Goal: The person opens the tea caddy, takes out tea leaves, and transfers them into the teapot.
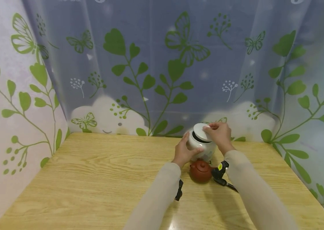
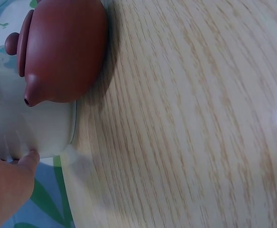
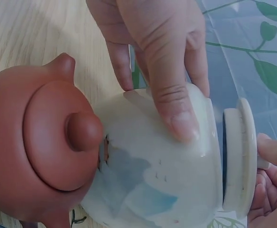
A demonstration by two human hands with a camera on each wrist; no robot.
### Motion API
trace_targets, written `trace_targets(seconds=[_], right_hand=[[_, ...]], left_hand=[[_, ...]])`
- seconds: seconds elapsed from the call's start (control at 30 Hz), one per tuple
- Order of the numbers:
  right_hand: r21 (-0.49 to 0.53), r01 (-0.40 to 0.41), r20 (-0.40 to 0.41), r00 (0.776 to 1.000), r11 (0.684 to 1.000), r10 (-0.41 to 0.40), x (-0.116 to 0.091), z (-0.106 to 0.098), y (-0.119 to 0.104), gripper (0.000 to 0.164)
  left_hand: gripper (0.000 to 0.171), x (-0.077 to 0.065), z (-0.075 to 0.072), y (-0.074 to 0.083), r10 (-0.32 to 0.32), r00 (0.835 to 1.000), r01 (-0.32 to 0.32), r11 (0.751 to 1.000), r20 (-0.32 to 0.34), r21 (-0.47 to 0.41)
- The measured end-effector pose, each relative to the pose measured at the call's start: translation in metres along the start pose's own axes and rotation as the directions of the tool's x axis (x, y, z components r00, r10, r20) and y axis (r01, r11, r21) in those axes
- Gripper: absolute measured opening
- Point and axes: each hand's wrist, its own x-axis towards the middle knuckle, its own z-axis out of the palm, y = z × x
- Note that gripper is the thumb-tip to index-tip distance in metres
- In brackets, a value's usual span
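Observation:
A white ceramic jar [image 1: 206, 150] with a pale blue-grey painted pattern stands near the back edge of the table. My left hand [image 1: 182, 152] holds it around its side, with the thumb across the front. Between the thumb and fingers of my right hand [image 1: 220, 134] is the knob of the jar's round white lid [image 3: 243, 156]. The lid is tilted and raised off the rim, so a dark gap shows at the mouth. Just in front of the jar sits a reddish-brown clay teapot [image 1: 200, 172] with its own lid on; neither hand grips it.
By my right wrist, beside the teapot, is a black item with a thin metal rod [image 1: 231, 186]. The wood-grain table [image 1: 101, 179] extends to the left. A patterned curtain [image 1: 150, 64] hangs behind the table and along its sides.

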Motion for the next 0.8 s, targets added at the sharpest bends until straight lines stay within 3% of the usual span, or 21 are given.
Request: trace_targets(seconds=[0.5,0.8], right_hand=[[-0.115,0.151,0.033,0.988,0.982,-0.148,-0.0034,0.0048,-0.0029,0.032],[-0.195,0.215,0.107,0.974,0.957,-0.197,-0.0011,0.0010,-0.0064,0.029]], left_hand=[[0.090,0.0014,0.0014,-0.0015,0.015,1.000,-0.015,1.000,-0.011,0.021],[0.090,0.0007,-0.0003,-0.0004,0.015,1.000,-0.015,1.000,-0.006,0.021]])
